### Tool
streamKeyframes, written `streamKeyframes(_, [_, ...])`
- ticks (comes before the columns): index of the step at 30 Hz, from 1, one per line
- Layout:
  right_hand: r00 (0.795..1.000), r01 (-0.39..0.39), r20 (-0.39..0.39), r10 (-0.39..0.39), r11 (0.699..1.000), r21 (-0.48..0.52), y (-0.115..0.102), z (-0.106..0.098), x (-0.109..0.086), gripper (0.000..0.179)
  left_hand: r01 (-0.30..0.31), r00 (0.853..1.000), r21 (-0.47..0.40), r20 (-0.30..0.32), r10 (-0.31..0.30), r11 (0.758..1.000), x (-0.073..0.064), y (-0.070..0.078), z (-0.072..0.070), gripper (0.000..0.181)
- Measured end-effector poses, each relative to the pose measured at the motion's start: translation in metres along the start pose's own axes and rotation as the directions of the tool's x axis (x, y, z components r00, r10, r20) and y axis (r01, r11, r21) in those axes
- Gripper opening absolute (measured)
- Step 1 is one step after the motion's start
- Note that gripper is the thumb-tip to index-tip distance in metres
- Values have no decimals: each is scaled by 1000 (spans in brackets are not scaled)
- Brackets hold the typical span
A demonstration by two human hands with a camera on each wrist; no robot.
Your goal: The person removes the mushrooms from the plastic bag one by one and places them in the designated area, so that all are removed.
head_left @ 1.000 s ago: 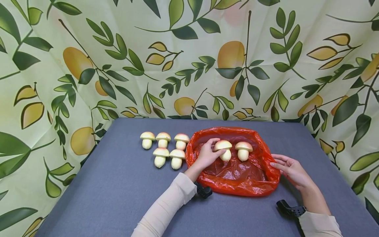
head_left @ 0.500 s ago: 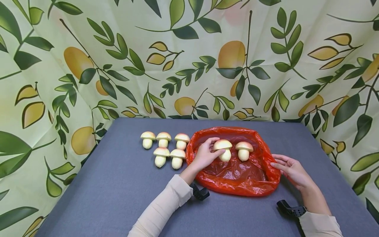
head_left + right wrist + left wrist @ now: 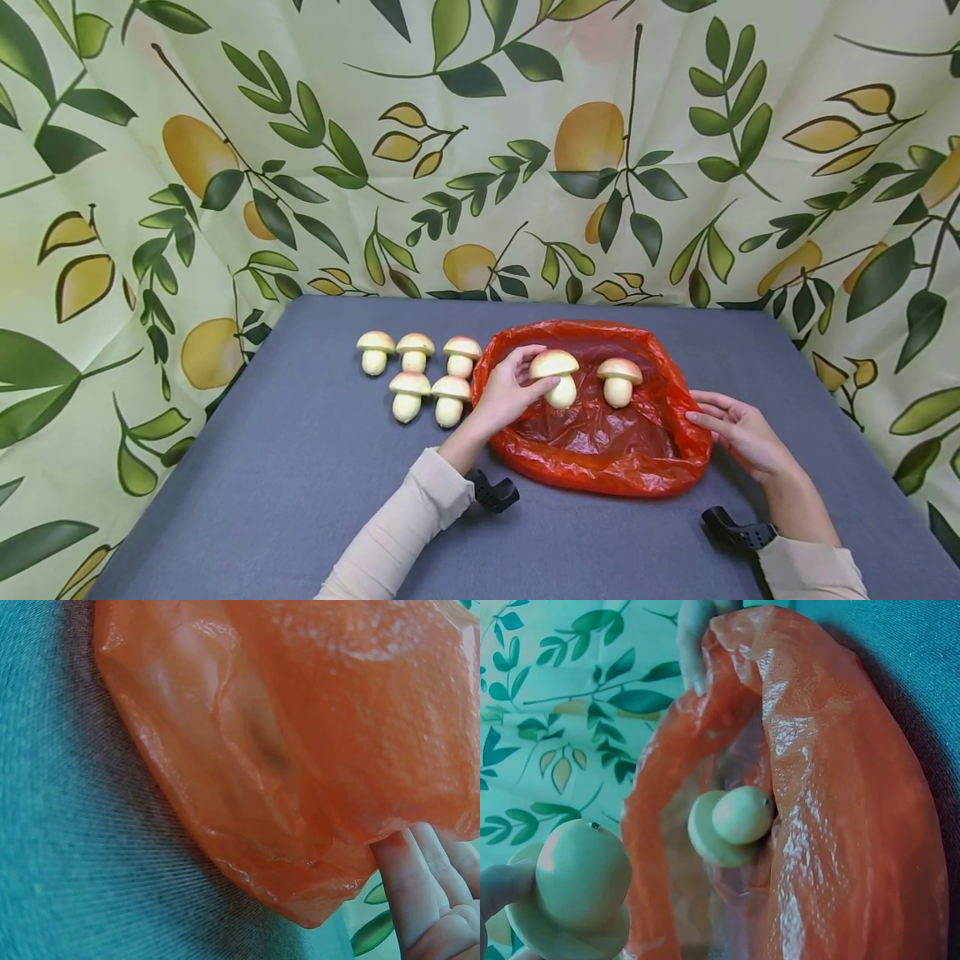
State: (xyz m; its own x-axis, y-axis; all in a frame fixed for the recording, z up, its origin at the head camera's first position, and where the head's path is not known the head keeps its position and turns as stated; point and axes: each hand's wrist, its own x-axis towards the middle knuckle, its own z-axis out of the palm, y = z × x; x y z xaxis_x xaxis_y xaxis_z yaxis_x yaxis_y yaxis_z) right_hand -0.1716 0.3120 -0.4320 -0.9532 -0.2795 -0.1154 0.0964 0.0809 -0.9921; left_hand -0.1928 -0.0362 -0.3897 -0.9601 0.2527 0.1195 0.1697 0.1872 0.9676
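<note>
My left hand holds a toy mushroom between thumb and fingers, over the left part of the open red plastic bag. Its cap is pale yellow with a reddish top, its stem cream and rounded. A second toy mushroom lies inside the bag; the left wrist view shows this inner mushroom past the rim, with the held mushroom at lower left. At the bag's right side, my right hand pinches the rim, thumb toward the opening. In the right wrist view the bag hides its fingertips.
Several more toy mushrooms lie in two rows on the grey table, just left of the bag. Behind the table hangs a leaf-and-fruit patterned cloth. Each wrist wears a black camera band.
My left hand has moved a little to the left with the toy mushroom, away from the mushroom inside the bag. My right hand stays at the bag's rim.
</note>
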Motion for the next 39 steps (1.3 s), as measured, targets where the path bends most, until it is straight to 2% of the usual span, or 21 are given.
streamKeyframes(4, [1000, 5, 4, -5, 1000, 4, 1, 0, 0, 33, 9, 1000, -21, 2, -9, 1000, -4, 1, -5, 51])
streamKeyframes(11, [999, 28, 16, -28, 998, 51, 3, 1, 2, 34, -11, 1000, -27, -11, 10, 1000, -7, -2, -12, 49])
streamKeyframes(21, [1000, 21, 15, -22, 999, 30, 0, 3, 2, 33, 13, 998, -29, -61, -15, 999, -12, -5, -28, 49])
streamKeyframes(31, [1000, 13, 11, -13, 1000, 7, 1, 1, 2, 33, 17, 997, 3, -78, -17, 1000, -19, -8, -41, 48])
streamKeyframes(39, [1000, 10, 14, -10, 1000, 17, 2, 0, 1, 34, 25, 995, -12, -92, -27, 1000, -26, -9, -51, 49])
